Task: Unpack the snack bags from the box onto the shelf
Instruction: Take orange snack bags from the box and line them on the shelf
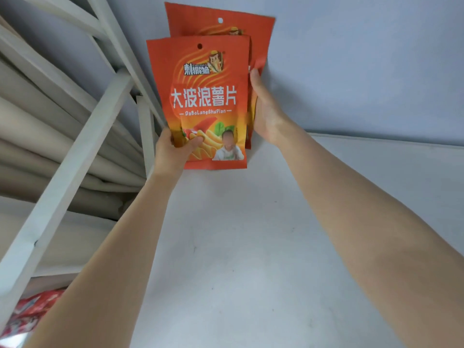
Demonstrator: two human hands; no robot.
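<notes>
Two orange-red snack bags stand upright at the back of a white shelf board, against the grey wall. The front snack bag has white lettering and a hang hole at its top. My left hand pinches its lower left corner, thumb on the front. The rear snack bag stands behind it, offset to the upper right and mostly hidden. My right hand is at the right edge of the bags with its fingers behind them, hidden. The box is not in view.
White metal shelf posts and crossbars run diagonally on the left, with beige curtain folds behind them. A red patterned package shows at the bottom left, below the shelf. The shelf board extends to the right and towards me.
</notes>
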